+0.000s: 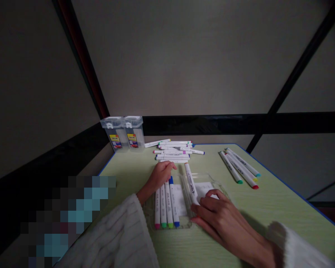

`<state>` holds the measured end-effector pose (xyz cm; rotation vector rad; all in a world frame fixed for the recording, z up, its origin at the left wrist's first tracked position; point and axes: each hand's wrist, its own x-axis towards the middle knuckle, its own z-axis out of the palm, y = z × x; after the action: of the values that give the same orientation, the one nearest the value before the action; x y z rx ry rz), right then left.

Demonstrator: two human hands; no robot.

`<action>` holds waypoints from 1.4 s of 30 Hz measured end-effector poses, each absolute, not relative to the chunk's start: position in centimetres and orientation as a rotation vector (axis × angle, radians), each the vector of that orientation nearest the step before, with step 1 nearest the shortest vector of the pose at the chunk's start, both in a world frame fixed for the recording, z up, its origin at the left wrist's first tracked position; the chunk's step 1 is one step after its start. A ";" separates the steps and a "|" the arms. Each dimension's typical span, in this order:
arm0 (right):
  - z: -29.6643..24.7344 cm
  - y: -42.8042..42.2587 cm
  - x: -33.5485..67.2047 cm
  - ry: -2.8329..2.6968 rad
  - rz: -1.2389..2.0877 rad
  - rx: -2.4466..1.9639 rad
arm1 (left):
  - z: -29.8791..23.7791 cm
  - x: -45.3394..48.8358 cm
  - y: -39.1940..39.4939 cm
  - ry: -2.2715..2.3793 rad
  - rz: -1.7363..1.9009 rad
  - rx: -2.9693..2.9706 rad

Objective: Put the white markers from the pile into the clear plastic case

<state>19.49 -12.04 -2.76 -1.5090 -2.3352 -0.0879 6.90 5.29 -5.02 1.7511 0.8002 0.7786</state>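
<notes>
A clear plastic case (184, 223) lies open on the green table (273, 208), with several white markers (167, 204) side by side in its left half. My left hand (158, 178) rests at the top of those markers, fingers curled on their upper ends. My right hand (220, 216) pinches the lower end of one more white marker (190, 182), which lies slanted over the case. Both arms wear white knitted sleeves.
A heap of white markers (174, 150) lies further back. Three markers (240, 167) lie at the right. Two clear lidded boxes (124, 132) stand at the table's far left corner. A black rail runs behind the table. A blurred patch covers the lower left.
</notes>
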 end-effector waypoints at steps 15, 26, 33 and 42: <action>-3.3 -11.3 21.5 -2.196 -0.354 -1.721 | -4.6 6.7 5.0 0.807 0.736 1.810; -3.2 -11.0 22.3 -2.149 -0.333 -1.954 | -5.3 6.9 5.5 0.783 0.728 1.808; -3.1 -11.1 22.6 -2.131 -0.353 -2.022 | -5.3 6.9 5.4 0.804 0.721 1.814; -3.0 -11.1 23.5 -2.116 -0.439 -2.011 | -5.3 6.9 5.4 0.809 0.719 1.808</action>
<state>23.49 -11.07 -3.03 -2.0112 -2.1157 -0.4395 6.86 5.38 -5.31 1.8080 0.8092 0.7186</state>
